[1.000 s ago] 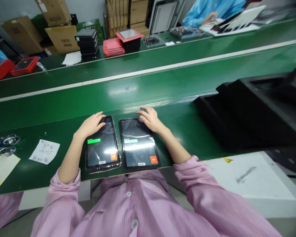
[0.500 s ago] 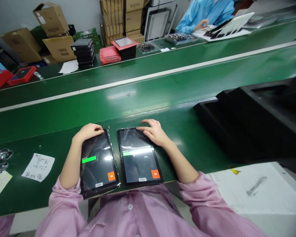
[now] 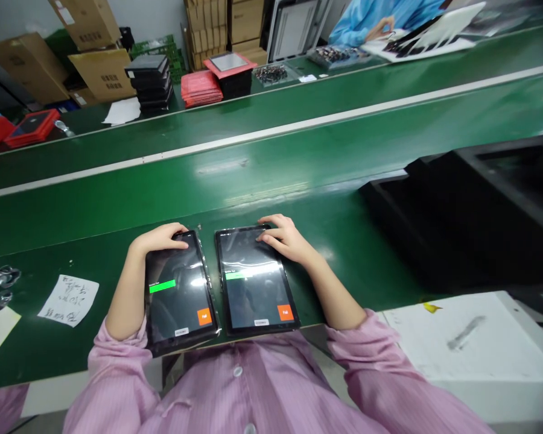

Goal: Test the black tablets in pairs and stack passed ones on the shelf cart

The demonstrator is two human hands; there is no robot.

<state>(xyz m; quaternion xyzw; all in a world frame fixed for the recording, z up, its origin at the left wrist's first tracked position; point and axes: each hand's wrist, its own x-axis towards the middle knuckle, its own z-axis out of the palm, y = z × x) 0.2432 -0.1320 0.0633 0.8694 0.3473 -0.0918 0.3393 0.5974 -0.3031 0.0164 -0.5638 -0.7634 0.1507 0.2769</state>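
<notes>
Two tablets lie side by side on the green bench, screens up and lit. The left tablet (image 3: pixel 178 310) shows a green bar and an orange Fail button. A matching green bar and orange button appear on the right tablet (image 3: pixel 256 298). Over the top edge of the left tablet rests my left hand (image 3: pixel 163 237), open, thumb on the screen and fingertips partly hidden at the edge. My right hand (image 3: pixel 287 237) lies open at the upper right corner of the right tablet. Its fingers are apart, some reaching across the top edge, the thumb over the screen.
A handwritten note (image 3: pixel 69 300) lies left on the bench. Black foam-like trays (image 3: pixel 470 223) stand at right, behind a white box (image 3: pixel 475 337). Across the green conveyor (image 3: pixel 253 172) are red pads (image 3: pixel 201 88), stacked black devices (image 3: pixel 150 84) and a person in blue (image 3: pixel 366 24).
My left thumb has shifted from the top edge down onto the screen. My right fingertips have slid right along the top of the right tablet. The view has tilted slightly.
</notes>
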